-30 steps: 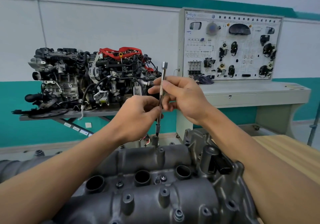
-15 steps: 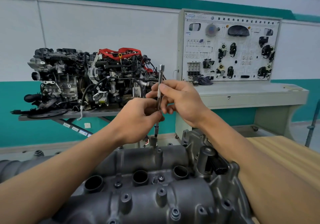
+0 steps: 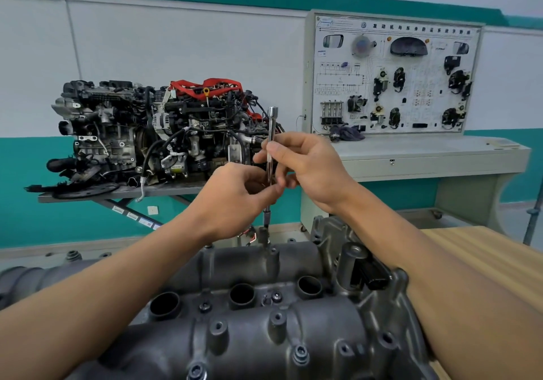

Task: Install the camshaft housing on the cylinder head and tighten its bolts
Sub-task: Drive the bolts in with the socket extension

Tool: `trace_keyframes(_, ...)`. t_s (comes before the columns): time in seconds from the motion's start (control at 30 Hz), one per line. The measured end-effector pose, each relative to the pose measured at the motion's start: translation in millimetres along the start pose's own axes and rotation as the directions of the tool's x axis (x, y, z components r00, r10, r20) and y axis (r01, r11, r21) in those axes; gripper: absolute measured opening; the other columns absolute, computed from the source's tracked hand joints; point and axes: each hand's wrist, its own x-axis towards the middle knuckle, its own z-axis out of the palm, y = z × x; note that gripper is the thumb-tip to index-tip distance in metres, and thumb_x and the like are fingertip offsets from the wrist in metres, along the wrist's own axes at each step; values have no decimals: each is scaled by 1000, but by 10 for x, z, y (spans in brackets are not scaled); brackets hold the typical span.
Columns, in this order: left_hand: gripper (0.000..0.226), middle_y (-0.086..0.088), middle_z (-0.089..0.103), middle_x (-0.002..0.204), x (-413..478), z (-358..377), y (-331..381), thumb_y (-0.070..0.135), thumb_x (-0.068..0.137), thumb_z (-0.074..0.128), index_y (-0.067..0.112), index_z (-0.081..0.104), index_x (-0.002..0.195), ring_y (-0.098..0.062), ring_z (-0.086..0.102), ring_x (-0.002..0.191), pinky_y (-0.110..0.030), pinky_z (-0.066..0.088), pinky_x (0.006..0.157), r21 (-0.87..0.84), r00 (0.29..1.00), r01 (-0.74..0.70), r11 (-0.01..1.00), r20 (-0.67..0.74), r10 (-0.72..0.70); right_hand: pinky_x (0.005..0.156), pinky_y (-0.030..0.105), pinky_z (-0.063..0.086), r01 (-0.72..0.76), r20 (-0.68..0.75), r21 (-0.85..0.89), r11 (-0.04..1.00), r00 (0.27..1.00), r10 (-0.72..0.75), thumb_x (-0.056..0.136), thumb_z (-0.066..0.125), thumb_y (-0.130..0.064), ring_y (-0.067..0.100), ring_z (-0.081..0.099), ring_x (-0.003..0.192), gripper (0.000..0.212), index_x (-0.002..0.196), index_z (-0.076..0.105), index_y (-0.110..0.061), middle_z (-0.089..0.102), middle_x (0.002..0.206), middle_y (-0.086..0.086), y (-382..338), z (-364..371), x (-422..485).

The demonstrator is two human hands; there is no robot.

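The grey camshaft housing (image 3: 264, 335) lies across the bottom of the view, with round plug wells and several bolts in its bosses. A long chrome extension bar (image 3: 271, 133) stands upright, its lower tip on a bolt (image 3: 265, 234) at the housing's far edge. My left hand (image 3: 235, 200) pinches the bar's lower shaft. My right hand (image 3: 308, 168) pinches it higher up, between thumb and fingers. The bar's square-drive top end sticks out bare above both hands.
A display engine (image 3: 164, 133) sits on a metal stand behind the housing at left. An electrical training board (image 3: 393, 77) stands on a grey cabinet (image 3: 426, 159) at right. A wooden bench top (image 3: 484, 262) lies at right. A black sensor (image 3: 370, 271) projects from the housing's right end.
Both hands keep hold of the upright bar on the same far bolt. My right fingers have shifted round the shaft and the view has dipped slightly.
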Motion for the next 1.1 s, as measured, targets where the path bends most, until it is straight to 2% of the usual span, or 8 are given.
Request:
trace_keyframes(0.13,20,-3,74,67,2,-2,5,30,81,81,12,74,75,-23,71,66,-36,59,61,37,995,17,999,-102,-13,41,18,40,27,-75,-2,1000,997,-27,85,77,-13,10,49,41,17,77,62,-16,69,78,16,30,-20,5)
trace_keyframes(0.3,17,4,76,76,-10,-14,16,17,94,65,15,74,80,-10,72,72,-32,58,67,83,1000,-10,996,-13,11,43,21,36,-19,35,14,1000,999,19,100,57,-17,13,55,49,14,95,70,-18,76,92,4,-11,-8,-10)
trace_keyframes(0.43,14,-9,76,79,-21,4,6,23,91,69,10,73,87,-30,73,78,-48,59,73,52,1000,7,999,12,-8,43,19,38,-28,10,-35,999,1000,28,99,58,-10,11,55,47,12,92,68,-10,77,86,3,-26,-1,-24)
trace_keyframes(0.6,18,-3,75,70,-14,-11,19,26,77,85,12,73,78,-19,72,67,-33,60,65,9,995,40,999,-95,-39,41,16,41,2,-62,-24,1000,998,-4,87,74,-9,10,52,42,13,85,61,-10,71,78,11,-6,-12,-34)
trace_keyframes(0.77,9,0,76,79,-30,-32,38,11,91,69,12,76,87,-12,70,73,-27,57,68,17,1000,24,1000,6,-24,43,21,36,-35,36,15,999,999,35,100,55,-12,13,58,48,14,103,69,-15,77,88,2,-19,-6,-28)
trace_keyframes(0.9,8,-12,76,89,-37,-22,24,14,92,69,10,75,93,-27,72,85,-42,59,81,-11,999,32,999,34,-31,42,18,38,-14,26,-39,999,1000,15,99,59,-11,10,56,46,14,91,70,-15,77,84,2,-14,10,-35)
trace_keyframes(1.03,18,1,73,70,-24,-16,-6,27,79,83,13,73,78,-3,63,59,-19,53,59,-3,996,38,999,-77,-38,42,16,41,8,-37,-24,1000,999,-9,87,74,-10,9,52,43,13,79,65,-15,72,70,1,9,-8,-30)
trace_keyframes(1.1,18,1,71,65,-15,-24,-4,24,81,82,12,72,74,-2,58,53,-18,50,53,34,995,44,998,-93,-41,42,16,40,5,-25,-12,1000,1000,-5,90,72,-12,9,53,44,9,83,66,-14,72,72,0,6,-8,-28)
